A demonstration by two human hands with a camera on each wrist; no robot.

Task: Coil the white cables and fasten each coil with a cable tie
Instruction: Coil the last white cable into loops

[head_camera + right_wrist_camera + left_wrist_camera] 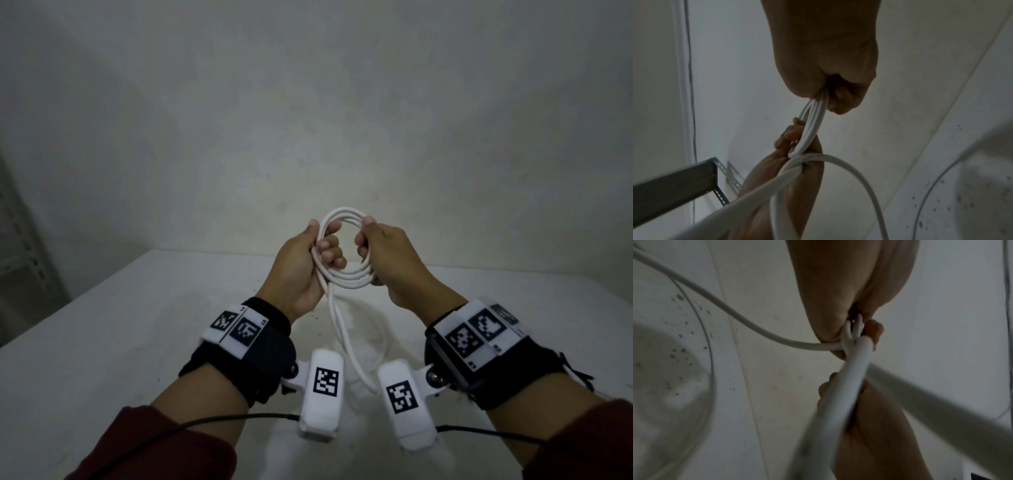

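I hold a white cable coil (346, 279) upright in the air above the white table (137, 325). My left hand (322, 250) grips the coil's left side, with the fingers curled through the loop. My right hand (364, 250) grips the right side the same way. The loose tail (346, 342) hangs from under my left hand down between the wrist cameras. In the right wrist view, several strands (816, 112) run out of my right fist (824, 68) to the left hand (789, 170) below. The left wrist view shows the tail (735, 316) curving off leftward from my left hand (849, 288).
A faint round outline with dark specks (709, 353) marks the table under my hands and also shows in the right wrist view (931, 194). A grey metal shelf frame (674, 186) stands off the table's left side. A plain wall rises behind the table.
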